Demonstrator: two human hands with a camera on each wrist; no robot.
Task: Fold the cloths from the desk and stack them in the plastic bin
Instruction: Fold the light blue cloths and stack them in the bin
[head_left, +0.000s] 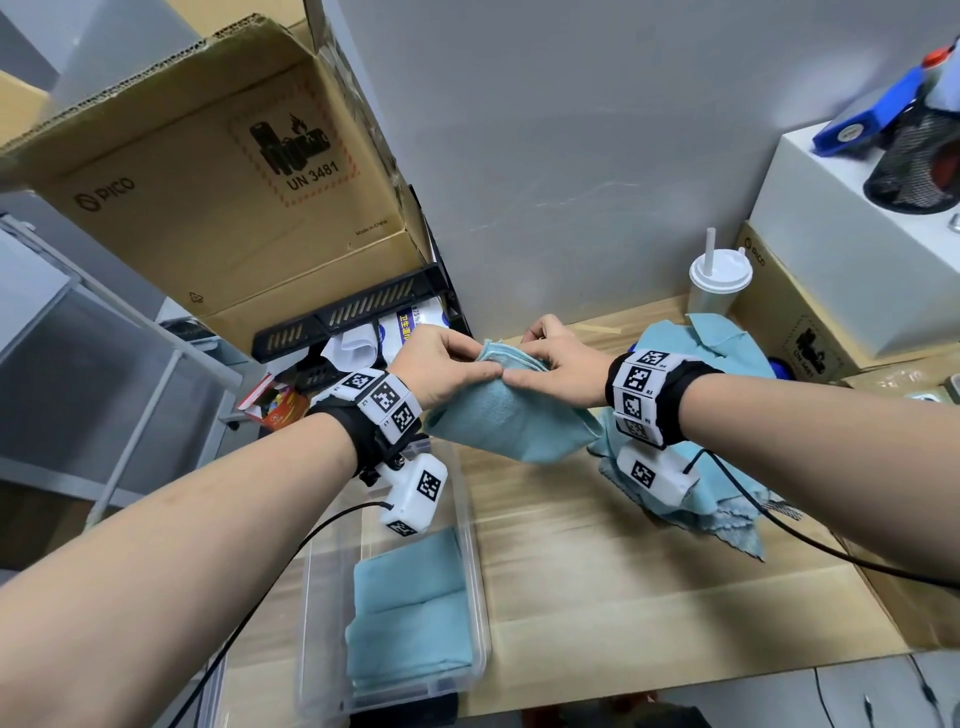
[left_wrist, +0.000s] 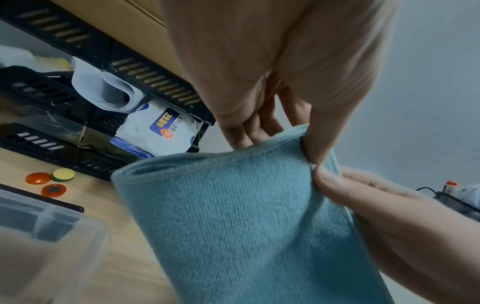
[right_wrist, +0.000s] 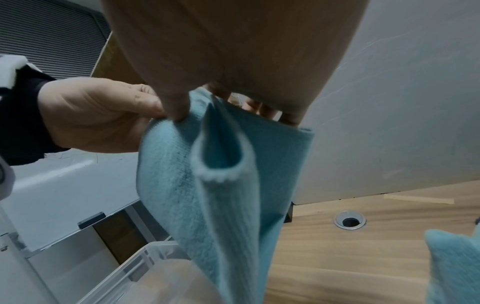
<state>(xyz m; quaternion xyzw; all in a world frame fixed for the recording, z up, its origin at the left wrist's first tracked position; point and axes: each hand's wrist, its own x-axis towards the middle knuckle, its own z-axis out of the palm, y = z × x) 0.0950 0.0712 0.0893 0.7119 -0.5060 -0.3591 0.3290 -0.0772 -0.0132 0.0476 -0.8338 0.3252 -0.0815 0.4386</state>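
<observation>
Mid-fold: pinching cloth (head_left: 511, 415) by its top edge with left hand (head_left: 447, 364) and right hand (head_left: 563, 371); next, lowering into bin (head_left: 475, 561).

Black wristbands (head_left: 363, 434) ringed with white marker-printed blocks (head_left: 387, 402) are worn on both bare forearms; white camera boxes (head_left: 415, 493) hang beneath, black cables (head_left: 291, 561) attached.

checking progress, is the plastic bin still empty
No, the plastic bin already holds folded teal cloths, while both hands hold another cloth above the desk.
</observation>
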